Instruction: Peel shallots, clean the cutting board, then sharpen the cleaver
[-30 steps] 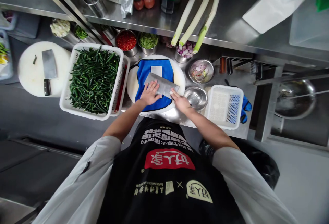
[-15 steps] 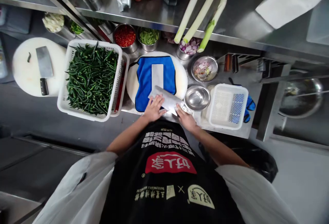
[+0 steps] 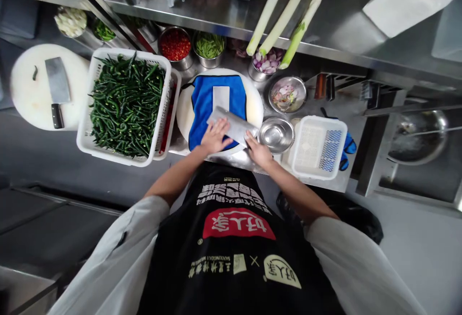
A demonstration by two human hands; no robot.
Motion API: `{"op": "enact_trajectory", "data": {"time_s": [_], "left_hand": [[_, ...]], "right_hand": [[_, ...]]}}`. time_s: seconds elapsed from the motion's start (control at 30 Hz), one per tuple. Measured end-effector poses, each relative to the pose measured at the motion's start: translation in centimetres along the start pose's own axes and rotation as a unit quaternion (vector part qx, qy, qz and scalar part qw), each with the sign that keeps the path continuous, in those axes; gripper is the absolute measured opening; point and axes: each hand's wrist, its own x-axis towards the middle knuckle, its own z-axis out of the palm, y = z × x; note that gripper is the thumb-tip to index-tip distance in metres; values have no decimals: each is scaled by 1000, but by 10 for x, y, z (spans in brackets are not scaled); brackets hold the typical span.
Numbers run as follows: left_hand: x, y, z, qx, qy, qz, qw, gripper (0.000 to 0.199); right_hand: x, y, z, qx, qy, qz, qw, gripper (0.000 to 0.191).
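Note:
A cleaver (image 3: 236, 127) lies slantwise with its blade over the near end of a pale whetstone (image 3: 221, 97). My right hand (image 3: 259, 151) is closed around the cleaver's handle, which the fingers mostly hide. Spread flat on the blade are the fingers of my left hand (image 3: 215, 135), its thumb held apart. The whetstone rests on a blue cloth (image 3: 202, 108), which covers much of a round white cutting board (image 3: 254, 105). Just right of my right hand stands a shallow metal bowl (image 3: 276, 135).
Left of the board is a white basket of green chilies (image 3: 126, 108); beyond it, a second cleaver (image 3: 57, 81) on another round board (image 3: 27, 98). A white plastic basket (image 3: 312, 149) sits at right. Leeks (image 3: 274, 6) overhang the shelf edge above pots of chopped vegetables.
Both hands have pushed the cleaver a little farther from my body along the whetstone. The whole view has shifted slightly.

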Motion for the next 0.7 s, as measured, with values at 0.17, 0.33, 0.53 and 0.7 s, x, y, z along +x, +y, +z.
{"op": "enact_trajectory", "data": {"time_s": [0.17,0.33,0.53,0.7], "left_hand": [[4,-5,-4,5,7,-11,1000,82],[-10,-2,0,4,0,-8,1000,81],[6,-14,-9,0,21,-34,999,85],[-15,-4,10,1,13,-39,999,83]], "right_hand": [[7,-11,-10,13,-14,35,999,74],[0,-13,-10,31,-30,17,999,68],[22,-11,-13,43,6,26,999,79],[11,-7,-4,55,-16,5,998,78]]}}
